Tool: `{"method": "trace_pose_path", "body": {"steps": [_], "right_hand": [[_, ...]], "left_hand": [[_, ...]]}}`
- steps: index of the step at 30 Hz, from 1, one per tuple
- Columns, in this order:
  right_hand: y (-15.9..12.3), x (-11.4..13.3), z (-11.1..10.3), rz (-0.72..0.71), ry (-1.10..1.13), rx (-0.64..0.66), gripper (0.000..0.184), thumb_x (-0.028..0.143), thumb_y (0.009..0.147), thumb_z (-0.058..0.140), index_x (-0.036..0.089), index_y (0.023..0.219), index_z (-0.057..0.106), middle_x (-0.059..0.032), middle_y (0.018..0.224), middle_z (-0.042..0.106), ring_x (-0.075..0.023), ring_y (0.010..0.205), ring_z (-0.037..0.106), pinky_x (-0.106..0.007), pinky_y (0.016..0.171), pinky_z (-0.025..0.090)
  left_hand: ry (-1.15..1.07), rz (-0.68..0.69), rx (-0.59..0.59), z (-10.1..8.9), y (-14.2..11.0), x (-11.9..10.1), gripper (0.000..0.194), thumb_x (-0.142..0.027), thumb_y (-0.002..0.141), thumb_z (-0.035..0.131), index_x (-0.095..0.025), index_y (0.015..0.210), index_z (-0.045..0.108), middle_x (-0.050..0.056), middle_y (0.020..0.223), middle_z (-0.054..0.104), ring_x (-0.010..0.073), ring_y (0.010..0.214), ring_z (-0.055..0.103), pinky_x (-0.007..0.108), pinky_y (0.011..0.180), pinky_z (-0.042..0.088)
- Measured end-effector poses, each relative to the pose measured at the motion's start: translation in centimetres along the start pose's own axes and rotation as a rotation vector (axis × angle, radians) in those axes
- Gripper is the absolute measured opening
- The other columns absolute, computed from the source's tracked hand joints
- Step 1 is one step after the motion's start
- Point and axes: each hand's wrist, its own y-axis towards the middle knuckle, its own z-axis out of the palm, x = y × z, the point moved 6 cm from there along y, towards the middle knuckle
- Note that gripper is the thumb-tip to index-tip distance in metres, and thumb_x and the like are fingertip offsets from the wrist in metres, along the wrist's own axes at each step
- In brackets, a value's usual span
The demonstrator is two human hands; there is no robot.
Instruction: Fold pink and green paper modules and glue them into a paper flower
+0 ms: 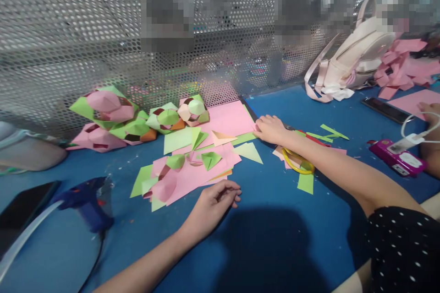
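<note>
My left hand (pixel 215 203) rests on the blue table (pixel 275 219) with fingers loosely curled and empty, right beside a heap of pink and green paper pieces (pixel 187 169). My right hand (pixel 271 128) reaches forward and lies on the edge of a pink paper sheet (pixel 228 119), its fingers bent down onto it; whether it grips the sheet is not visible. A green paper triangle (pixel 250 152) lies between both hands. Yellow-handled scissors (pixel 297 162) sit under my right forearm.
Folded pink-and-green paper flowers (pixel 113 121) line the perforated metal screen (pixel 103 32). A blue glue gun (pixel 87 201) and dark phone (pixel 20 210) lie left. A pale backpack (pixel 354 59), pink paper pile (pixel 405 66), phone (pixel 385 109), magenta device (pixel 397 158) and another person's hand (pixel 429 110) are right.
</note>
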Motion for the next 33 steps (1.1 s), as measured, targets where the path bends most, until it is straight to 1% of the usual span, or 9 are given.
{"method": "trace_pose_path", "body": {"steps": [4, 9, 15, 20, 23, 26, 30, 32, 33], "right_hand": [[0.4, 0.0, 0.4, 0.047, -0.026, -0.001, 0.032, 0.028, 0.085, 0.044, 0.008, 0.095, 0.067, -0.0197, 0.099, 0.067, -0.0305, 0.093, 0.058, -0.044, 0.087, 0.030], [0.1, -0.8, -0.3, 0.158, 0.024, -0.010, 0.028, 0.024, 0.084, 0.044, 0.012, 0.086, 0.069, -0.0164, 0.086, 0.070, -0.0263, 0.082, 0.062, -0.039, 0.079, 0.034], [-0.4, -1.6, -1.4, 0.274, 0.190, -0.054, 0.026, 0.039, 0.083, 0.052, 0.020, 0.074, 0.066, -0.0072, 0.080, 0.070, -0.0203, 0.074, 0.060, -0.030, 0.067, 0.037], [-0.7, -2.1, -2.3, 0.334, 0.367, -0.124, 0.030, 0.040, 0.083, 0.050, 0.019, 0.067, 0.064, -0.0042, 0.073, 0.067, -0.0163, 0.064, 0.057, -0.026, 0.059, 0.035], [-0.7, -2.1, -3.2, 0.302, 0.482, -0.196, 0.031, 0.039, 0.084, 0.048, 0.018, 0.068, 0.065, -0.0023, 0.070, 0.065, -0.0150, 0.064, 0.056, -0.025, 0.059, 0.037], [-0.9, -1.7, -4.7, 0.248, 0.592, -0.290, 0.030, 0.036, 0.087, 0.045, 0.016, 0.076, 0.066, -0.0021, 0.075, 0.066, -0.0144, 0.069, 0.057, -0.025, 0.062, 0.040], [-3.4, 0.6, -7.4, 0.177, 0.704, -0.413, 0.029, 0.036, 0.089, 0.045, 0.016, 0.088, 0.065, -0.0040, 0.088, 0.068, -0.0150, 0.078, 0.060, -0.027, 0.071, 0.046], [-5.8, 3.0, -8.9, 0.001, 0.781, -0.523, 0.021, 0.033, 0.089, 0.050, 0.018, 0.086, 0.065, -0.0046, 0.091, 0.068, -0.0159, 0.082, 0.061, -0.031, 0.076, 0.047], [-7.1, 4.5, -9.3, -0.120, 0.774, -0.532, 0.018, 0.029, 0.090, 0.051, 0.019, 0.085, 0.065, -0.0047, 0.092, 0.068, -0.0165, 0.087, 0.061, -0.033, 0.081, 0.047]], "left_hand": [[0.000, -0.004, 0.013, 0.0, 0.0, 0.0, 0.021, -0.034, 0.087, 0.052, -0.015, 0.093, 0.060, 0.006, 0.085, 0.066, 0.0140, 0.070, 0.063, 0.028, 0.067, 0.052], [-0.006, -0.009, 0.023, 0.0, 0.0, -0.2, 0.018, -0.030, 0.086, 0.053, -0.015, 0.093, 0.060, 0.005, 0.084, 0.066, 0.0137, 0.071, 0.063, 0.028, 0.068, 0.052], [-0.020, 0.005, 0.022, 0.1, -0.1, -0.5, 0.018, -0.029, 0.085, 0.053, -0.015, 0.092, 0.060, 0.006, 0.082, 0.065, 0.0138, 0.071, 0.062, 0.028, 0.067, 0.053], [-0.014, 0.018, 0.028, 0.2, -0.1, -0.6, 0.018, -0.030, 0.085, 0.053, -0.015, 0.093, 0.060, 0.006, 0.083, 0.065, 0.0142, 0.071, 0.062, 0.029, 0.068, 0.053], [-0.023, 0.020, 0.027, 0.2, -0.1, -0.7, 0.019, -0.031, 0.085, 0.054, -0.015, 0.092, 0.061, 0.006, 0.083, 0.065, 0.0151, 0.074, 0.063, 0.029, 0.067, 0.053], [-0.059, 0.023, 0.018, 0.1, -0.2, -0.9, 0.019, -0.033, 0.084, 0.056, -0.015, 0.091, 0.062, 0.006, 0.083, 0.065, 0.0156, 0.074, 0.063, 0.029, 0.067, 0.053], [-0.171, 0.005, 0.007, 0.0, -0.1, -0.7, 0.022, -0.034, 0.084, 0.059, -0.015, 0.095, 0.061, 0.007, 0.086, 0.066, 0.0156, 0.071, 0.063, 0.031, 0.068, 0.052], [-0.341, 0.006, 0.008, -0.1, 0.0, -0.6, 0.028, -0.037, 0.086, 0.056, -0.015, 0.104, 0.058, 0.010, 0.096, 0.067, 0.0183, 0.077, 0.065, 0.034, 0.071, 0.053], [-0.450, 0.010, 0.016, -0.1, 0.0, -0.6, 0.033, -0.039, 0.088, 0.054, -0.016, 0.110, 0.056, 0.012, 0.102, 0.066, 0.0207, 0.083, 0.066, 0.037, 0.074, 0.053]]}}
